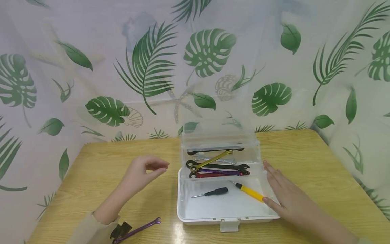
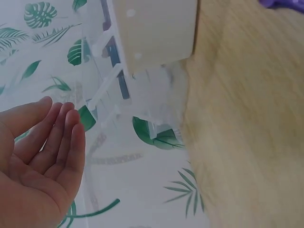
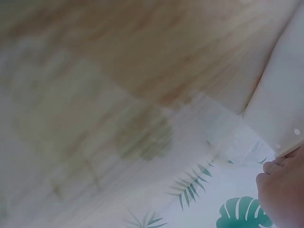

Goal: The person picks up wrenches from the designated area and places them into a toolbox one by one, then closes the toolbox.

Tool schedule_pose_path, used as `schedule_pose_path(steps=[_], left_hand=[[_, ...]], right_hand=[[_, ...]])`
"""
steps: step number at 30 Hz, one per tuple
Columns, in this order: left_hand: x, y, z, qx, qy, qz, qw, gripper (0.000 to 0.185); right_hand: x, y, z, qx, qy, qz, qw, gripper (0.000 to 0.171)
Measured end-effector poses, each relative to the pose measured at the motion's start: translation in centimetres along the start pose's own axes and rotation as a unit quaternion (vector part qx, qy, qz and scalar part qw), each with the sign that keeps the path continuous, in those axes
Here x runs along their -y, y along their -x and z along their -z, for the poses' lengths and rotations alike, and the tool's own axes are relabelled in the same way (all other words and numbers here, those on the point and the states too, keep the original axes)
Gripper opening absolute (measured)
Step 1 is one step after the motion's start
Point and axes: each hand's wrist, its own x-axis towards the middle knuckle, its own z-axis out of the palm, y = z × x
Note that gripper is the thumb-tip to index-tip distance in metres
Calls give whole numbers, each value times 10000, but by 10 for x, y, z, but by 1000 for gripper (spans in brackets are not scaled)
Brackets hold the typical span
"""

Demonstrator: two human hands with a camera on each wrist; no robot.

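A white toolbox (image 1: 201,211) stands on the table with its clear lid up and a clear tray (image 1: 220,178) raised at the back. Several wrenches lie in the tray, among them a yellow wrench (image 1: 211,161). Below, in the base, are a black screwdriver (image 1: 216,191) and a yellow-handled tool (image 1: 251,193) with a thin tip. My left hand (image 1: 138,174) hovers left of the box, fingers loosely bent and holding nothing; its palm (image 2: 42,175) shows in the left wrist view. Against the box's right side rests my right hand (image 1: 289,195), fingers extended, thumb at the rim.
A purple wrench (image 1: 140,229) lies on the wooden table (image 1: 152,152) beside my left sleeve, near a dark strap (image 1: 120,230) at the wrist. Behind the table hangs a leaf-patterned sheet (image 1: 167,67). The box's white latch (image 1: 229,225) hangs at the front.
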Motion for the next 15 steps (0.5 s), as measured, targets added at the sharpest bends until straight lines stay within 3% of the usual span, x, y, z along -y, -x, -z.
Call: schedule_pose_path(steps=[15], left_hand=[[27,60,4,-167,76,1015,9947,15]], right_hand=[[0,0,-1,-35,90,26,10000,87]])
